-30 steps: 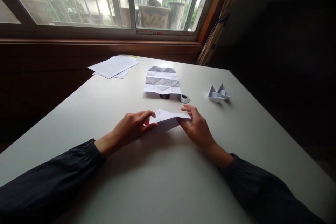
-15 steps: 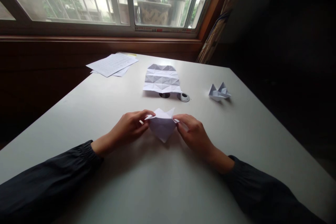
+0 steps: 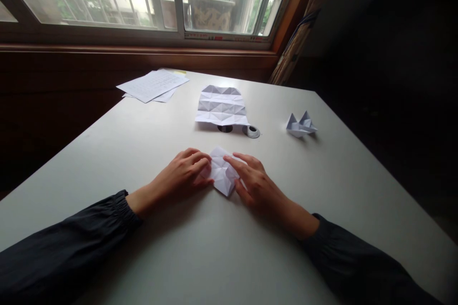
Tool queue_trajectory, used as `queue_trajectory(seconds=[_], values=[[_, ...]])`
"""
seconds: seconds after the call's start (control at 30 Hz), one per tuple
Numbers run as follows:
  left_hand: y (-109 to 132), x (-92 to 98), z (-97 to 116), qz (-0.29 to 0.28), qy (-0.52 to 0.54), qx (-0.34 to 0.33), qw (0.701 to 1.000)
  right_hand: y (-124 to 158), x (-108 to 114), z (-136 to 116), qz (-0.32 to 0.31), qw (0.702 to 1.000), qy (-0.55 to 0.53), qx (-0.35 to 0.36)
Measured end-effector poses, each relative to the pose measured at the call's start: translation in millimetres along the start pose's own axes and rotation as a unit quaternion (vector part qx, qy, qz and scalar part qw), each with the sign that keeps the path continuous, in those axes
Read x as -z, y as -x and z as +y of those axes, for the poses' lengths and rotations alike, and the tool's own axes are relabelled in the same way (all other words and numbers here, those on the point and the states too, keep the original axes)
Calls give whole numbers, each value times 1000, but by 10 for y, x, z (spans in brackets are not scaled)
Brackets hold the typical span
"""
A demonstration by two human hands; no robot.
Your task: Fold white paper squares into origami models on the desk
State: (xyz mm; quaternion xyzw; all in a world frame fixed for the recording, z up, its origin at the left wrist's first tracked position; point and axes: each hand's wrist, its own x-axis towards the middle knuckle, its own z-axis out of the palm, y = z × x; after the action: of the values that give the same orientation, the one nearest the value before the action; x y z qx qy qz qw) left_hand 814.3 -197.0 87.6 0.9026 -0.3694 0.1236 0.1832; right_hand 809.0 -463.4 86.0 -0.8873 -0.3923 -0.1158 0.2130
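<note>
A small piece of folded white paper (image 3: 222,171) lies flat on the white table (image 3: 107,162), its lower point toward me and its creases showing. My left hand (image 3: 182,169) presses its left side, fingertips on the paper's edge. My right hand (image 3: 253,181) lies over its right side, with the fingers spread across the top. The hands nearly meet, and they hide part of the paper.
Farther back lies a large creased paper sheet (image 3: 222,106), beside a small black disc (image 3: 225,128) and a black-and-white ring (image 3: 252,131). A folded paper boat (image 3: 301,125) stands to the right. Printed papers (image 3: 152,86) lie at the back left, below a window (image 3: 143,0).
The paper, raised and opened between my fingertips earlier, now lies flattened into a compact diamond. Both hands have moved closer together and press down on it.
</note>
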Motion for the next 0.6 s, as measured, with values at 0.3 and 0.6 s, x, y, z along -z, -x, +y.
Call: queue_trajectory(seconds=[0.3, 0.6], values=[[-28, 82, 54, -68, 65, -100, 990, 36, -8, 44, 80, 993, -76, 37], [-36, 56, 72, -82, 49, -101, 990, 66, 1, 74, 73, 988, -129, 43]])
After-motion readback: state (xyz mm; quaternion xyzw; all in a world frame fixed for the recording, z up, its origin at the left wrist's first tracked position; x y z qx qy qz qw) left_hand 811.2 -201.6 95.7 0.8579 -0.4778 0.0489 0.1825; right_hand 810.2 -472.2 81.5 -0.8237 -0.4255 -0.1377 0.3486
